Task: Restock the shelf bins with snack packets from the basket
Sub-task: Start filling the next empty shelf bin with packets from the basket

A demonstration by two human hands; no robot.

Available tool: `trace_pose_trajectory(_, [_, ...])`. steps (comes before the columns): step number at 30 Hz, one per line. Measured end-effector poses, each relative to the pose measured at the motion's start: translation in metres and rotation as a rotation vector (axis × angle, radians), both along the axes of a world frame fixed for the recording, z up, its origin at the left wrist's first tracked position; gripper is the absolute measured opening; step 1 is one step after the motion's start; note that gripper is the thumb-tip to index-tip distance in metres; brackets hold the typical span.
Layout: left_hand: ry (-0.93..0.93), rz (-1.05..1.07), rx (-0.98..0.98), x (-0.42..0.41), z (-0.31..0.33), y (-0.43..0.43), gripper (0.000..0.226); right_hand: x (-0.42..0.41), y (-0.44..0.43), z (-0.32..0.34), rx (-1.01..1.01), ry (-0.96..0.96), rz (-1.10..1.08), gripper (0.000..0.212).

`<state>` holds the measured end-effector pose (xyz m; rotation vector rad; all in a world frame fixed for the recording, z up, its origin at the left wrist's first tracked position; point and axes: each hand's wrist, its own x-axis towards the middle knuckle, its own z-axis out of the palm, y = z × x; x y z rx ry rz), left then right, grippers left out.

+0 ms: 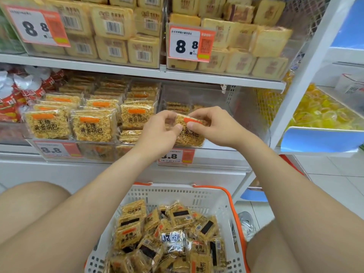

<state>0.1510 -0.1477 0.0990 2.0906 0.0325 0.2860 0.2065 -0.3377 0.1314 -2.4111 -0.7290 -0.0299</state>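
Both hands are up at the middle shelf, just above frame ctr. Left hand [159, 133] and right hand [213, 126] share one snack packet [190, 137]. Each pinches its top edge btwn thumb and curled fingers, thumb tips nearly touching under the orange stripe. Grip is narrow and firm on both sides. The packet stands roughly upright, print facing the camera, at the front of the right clear bin [222, 115], at 12 o'clock from the basket. Can't tell if its bottom edge rests on the bin floor: the hands cover it.

That bin is thinly filled, w/ a few flat packets at the back [177, 107], at 11 o'clock from the held one. The left clear bin [94, 152], at 9 o'clock from the hands, is packed w/ rows of the same packets [89, 128] standing upright.

The basket [177, 191], white w/ orange handles, sits at 6 o'clock btwn the person's knees. It holds a loose heap of packets [171, 233], some face up, some back up.

The price tag [57, 149] on the left bin reads 8.8. A second tag [175, 156] sits right under the left wrist, partly hidden. At 12 o'clock, the upper shelf carries pale square packs [118, 26]. Red packs [11, 99] are at 9 o'clock, far left. Yellow sweets [319, 113] are at 3 o'clock.
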Motion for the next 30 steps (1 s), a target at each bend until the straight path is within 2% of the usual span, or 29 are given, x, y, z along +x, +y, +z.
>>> trace_pose_trajectory(5, [-0.074, 0.023, 0.107, 0.008, -0.001, -0.006, 0.037, 0.014, -0.006, 0.004, -0.038, -0.042, -0.111, 0.018])
trace_pose_trajectory(8, [-0.067, -0.017, 0.301, 0.012, -0.002, -0.011, 0.043, 0.032, -0.014, -0.001, -0.132, -0.081, -0.282, 0.026])
trace_pose_trajectory(10, [-0.014, -0.09, 0.424, 0.017, -0.005, -0.016, 0.044, 0.043, -0.017, -0.008, -0.201, -0.04, -0.391, 0.033])
trace_pose_trajectory(15, [0.036, -0.168, 0.655, 0.043, -0.026, -0.022, 0.027, 0.07, -0.016, -0.024, -0.285, 0.06, -0.561, 0.034])
trace_pose_trajectory(16, [0.032, -0.172, 0.708, 0.049, -0.03, -0.023, 0.03, 0.076, -0.015, -0.027, -0.307, 0.07, -0.583, 0.034])
trace_pose_trajectory(19, [0.058, -0.218, 0.827, 0.059, -0.034, -0.023, 0.059, 0.091, -0.007, -0.037, -0.367, 0.103, -0.641, 0.036])
trace_pose_trajectory(23, [0.155, -0.223, 0.89, 0.066, -0.032, -0.02, 0.084, 0.108, 0.01, -0.047, -0.417, 0.133, -0.645, 0.042])
trace_pose_trajectory(27, [0.252, -0.229, 0.912, 0.068, -0.034, -0.022, 0.092, 0.119, 0.02, -0.058, -0.392, 0.14, -0.667, 0.056])
trace_pose_trajectory(30, [0.27, -0.24, 0.909, 0.065, -0.035, -0.024, 0.09, 0.124, 0.024, -0.065, -0.338, 0.136, -0.686, 0.056])
